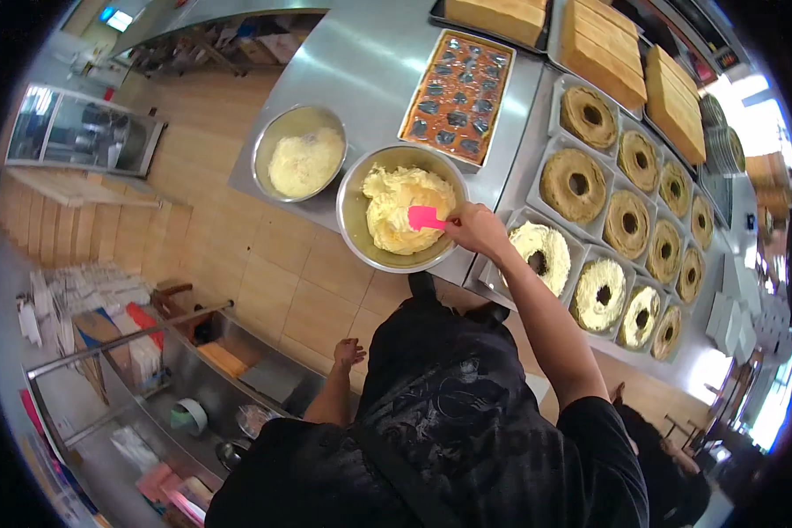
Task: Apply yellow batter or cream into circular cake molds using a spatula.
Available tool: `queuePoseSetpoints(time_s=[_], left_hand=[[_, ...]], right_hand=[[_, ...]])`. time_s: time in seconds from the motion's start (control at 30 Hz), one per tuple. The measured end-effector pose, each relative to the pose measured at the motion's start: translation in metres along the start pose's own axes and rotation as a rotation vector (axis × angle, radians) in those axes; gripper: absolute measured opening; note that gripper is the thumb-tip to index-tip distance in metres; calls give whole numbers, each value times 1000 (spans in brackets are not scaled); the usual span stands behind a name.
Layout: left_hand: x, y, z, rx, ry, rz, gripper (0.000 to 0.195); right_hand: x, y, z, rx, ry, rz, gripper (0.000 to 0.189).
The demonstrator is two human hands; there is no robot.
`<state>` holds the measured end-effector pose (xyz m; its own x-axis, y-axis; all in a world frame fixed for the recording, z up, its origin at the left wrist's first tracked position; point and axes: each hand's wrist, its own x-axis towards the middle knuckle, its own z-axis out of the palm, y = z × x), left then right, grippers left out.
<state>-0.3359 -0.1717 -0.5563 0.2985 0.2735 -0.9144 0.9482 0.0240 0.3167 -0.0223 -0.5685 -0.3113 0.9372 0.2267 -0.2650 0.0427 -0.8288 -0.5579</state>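
Note:
My right hand [472, 226] grips a pink spatula [426, 218] over the rim of a steel mixing bowl [352, 234]. The spatula's blade rests against pale yellow cream [396, 191] heaped in that bowl. Down by my side hangs my left hand [349, 352], holding nothing, its fingers slightly apart. To the right of the bowl, ring cakes sit in square white boxes. The nearest ring cake [554, 257] is coated with cream, as is the ring cake [600, 295] beside it. Farther back, a ring cake [573, 185] shows bare brown sponge.
A second steel bowl [259, 155] with a pale yellow mass stands on the steel table [343, 59]. Behind the bowls lies a tray of glazed cake [459, 96]. Several tall sponge blocks [600, 53] line the back right. Behind me are a steel counter [191, 356] and another person [660, 455].

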Motion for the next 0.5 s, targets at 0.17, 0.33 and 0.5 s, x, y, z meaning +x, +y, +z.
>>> queuePoseSetpoints(time_s=[0.17,0.33,0.5], left_hand=[[25,87,10,29,-78,135,39],[45,140,38,128,-155,135,38],[54,127,43,272,-247,161,41]], right_hand=[[-45,31,-33,672,-257,169,22],[-129,57,-54,1167,-102,200,22],[-276,119,-70,1333,333,370,25]])
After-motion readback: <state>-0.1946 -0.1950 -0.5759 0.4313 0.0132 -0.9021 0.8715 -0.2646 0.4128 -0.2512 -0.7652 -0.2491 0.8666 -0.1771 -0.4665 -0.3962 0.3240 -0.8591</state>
